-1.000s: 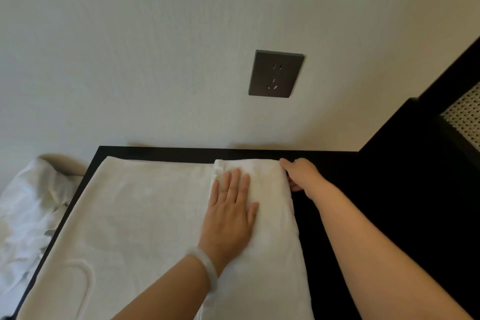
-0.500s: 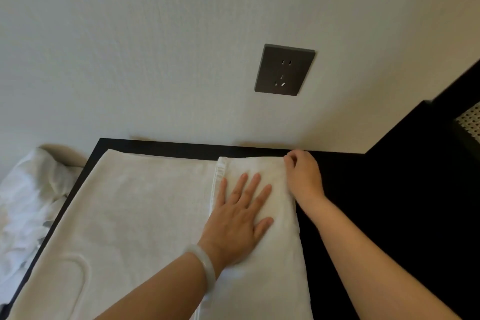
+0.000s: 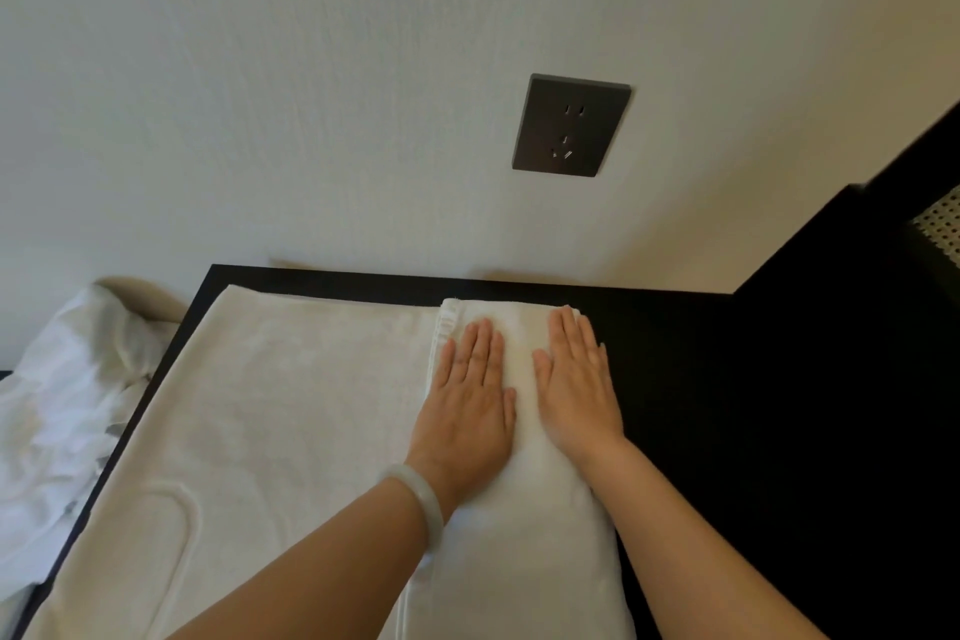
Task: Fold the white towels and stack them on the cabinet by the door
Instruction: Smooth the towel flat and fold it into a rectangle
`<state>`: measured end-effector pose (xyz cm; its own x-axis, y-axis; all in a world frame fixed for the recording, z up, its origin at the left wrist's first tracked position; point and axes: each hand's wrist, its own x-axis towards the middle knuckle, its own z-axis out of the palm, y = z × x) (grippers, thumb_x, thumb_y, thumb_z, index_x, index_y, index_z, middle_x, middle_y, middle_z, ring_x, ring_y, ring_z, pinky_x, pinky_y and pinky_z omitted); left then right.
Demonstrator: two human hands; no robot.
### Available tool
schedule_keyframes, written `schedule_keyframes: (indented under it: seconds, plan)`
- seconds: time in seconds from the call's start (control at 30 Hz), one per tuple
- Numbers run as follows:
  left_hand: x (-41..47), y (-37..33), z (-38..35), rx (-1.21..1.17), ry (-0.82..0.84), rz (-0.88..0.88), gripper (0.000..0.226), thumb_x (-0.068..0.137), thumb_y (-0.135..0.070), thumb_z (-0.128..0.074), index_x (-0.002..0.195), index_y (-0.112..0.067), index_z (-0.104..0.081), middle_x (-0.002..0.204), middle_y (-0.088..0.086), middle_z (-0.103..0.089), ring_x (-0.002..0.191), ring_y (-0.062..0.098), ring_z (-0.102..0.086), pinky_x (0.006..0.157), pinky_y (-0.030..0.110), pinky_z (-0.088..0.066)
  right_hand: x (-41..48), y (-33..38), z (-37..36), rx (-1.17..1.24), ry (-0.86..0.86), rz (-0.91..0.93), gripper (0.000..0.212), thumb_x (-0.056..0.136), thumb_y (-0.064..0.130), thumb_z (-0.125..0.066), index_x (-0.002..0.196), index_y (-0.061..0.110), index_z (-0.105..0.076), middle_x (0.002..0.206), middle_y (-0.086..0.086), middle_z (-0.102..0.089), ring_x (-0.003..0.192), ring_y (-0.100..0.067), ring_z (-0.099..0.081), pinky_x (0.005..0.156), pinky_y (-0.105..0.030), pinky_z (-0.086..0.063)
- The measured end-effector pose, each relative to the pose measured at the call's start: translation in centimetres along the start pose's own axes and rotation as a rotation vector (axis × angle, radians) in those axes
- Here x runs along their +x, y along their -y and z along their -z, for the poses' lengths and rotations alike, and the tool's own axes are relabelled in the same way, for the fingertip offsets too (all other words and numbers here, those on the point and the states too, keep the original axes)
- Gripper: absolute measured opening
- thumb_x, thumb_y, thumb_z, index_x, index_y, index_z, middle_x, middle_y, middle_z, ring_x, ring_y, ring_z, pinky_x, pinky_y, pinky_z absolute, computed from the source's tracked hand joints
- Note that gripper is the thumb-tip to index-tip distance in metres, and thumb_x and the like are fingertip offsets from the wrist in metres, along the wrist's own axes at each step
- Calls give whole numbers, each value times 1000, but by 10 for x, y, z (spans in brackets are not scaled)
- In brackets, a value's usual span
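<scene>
Both of my hands are flat, holding nothing. The left hand (image 3: 470,395) and right hand (image 3: 576,385) lie side by side, palms down and fingers straight, pressing the far end of the folded towel (image 3: 524,535). That towel is a long narrow strip running from near the wall toward me on the black counter (image 3: 675,353), which I take to be the cabinet. Its left edge sits along the right side of a wide white cloth (image 3: 285,405) spread flat. I cannot tell whether the strip is a separate piece or that cloth's own side turned over.

What worries me from here:
- The right hand's outer fingers sit at the strip's right edge, just beside bare counter. Pressure that slides outward could drag the top layer off square and open the fold.
- My palms only pin the far end. The near end runs out of my view, so layers there may creep or bunch unnoticed.
- The bracelet (image 3: 415,499) on the left wrist rides just above the fabric and could catch the pile if I sweep back.
- A crumpled white heap (image 3: 57,405) sits off the counter's left edge, and tugging the wide cloth leftward might pull it over that edge
</scene>
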<state>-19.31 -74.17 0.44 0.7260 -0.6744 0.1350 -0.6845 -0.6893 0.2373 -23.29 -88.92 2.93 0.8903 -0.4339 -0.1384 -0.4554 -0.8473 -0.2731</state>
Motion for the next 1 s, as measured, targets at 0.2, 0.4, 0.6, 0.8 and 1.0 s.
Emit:
schedule_keyframes:
  seconds: [0.2,0.4,0.6,0.8,1.0]
  plan:
    - [-19,0,3,-4,-74,57,58,100,-30,-26,146,2,-39,155,19,-34,145,30,-29,114,44,-15,-58,13,-1,-127,-182,135,67,101,49,-9,156,11,-13,163,-6,-12,152,-17,-9,123,-42,-1]
    - [-53,8,8,22,-49,62,58,100,-35,-27,150,-7,-36,158,12,-31,146,28,-29,114,45,-14,-79,17,-4,-191,-35,24,72,93,51,9,154,14,13,166,-4,11,151,-16,16,123,-42,11]
    - [-101,-18,17,-13,-32,-59,58,106,-39,-16,155,-10,-26,163,10,-19,150,27,-19,114,45,-15,-139,14,-20,-216,-70,77,60,100,40,-23,151,10,-34,157,-10,-36,146,-22,-30,114,-47,-16]
    - [-113,-12,11,-61,51,-29,59,104,-42,-10,158,-19,-12,166,2,-6,153,17,-4,118,43,-7,-155,6,-10,-137,-86,93,78,86,60,14,153,22,13,161,4,17,150,-11,17,120,-38,13]
    - [-120,-10,18,-102,83,-10,64,98,-50,8,157,-25,7,163,-4,17,149,10,19,122,37,7,-179,2,-24,-202,-65,-19,72,93,58,10,156,25,4,166,-1,3,152,-17,4,124,-38,3]
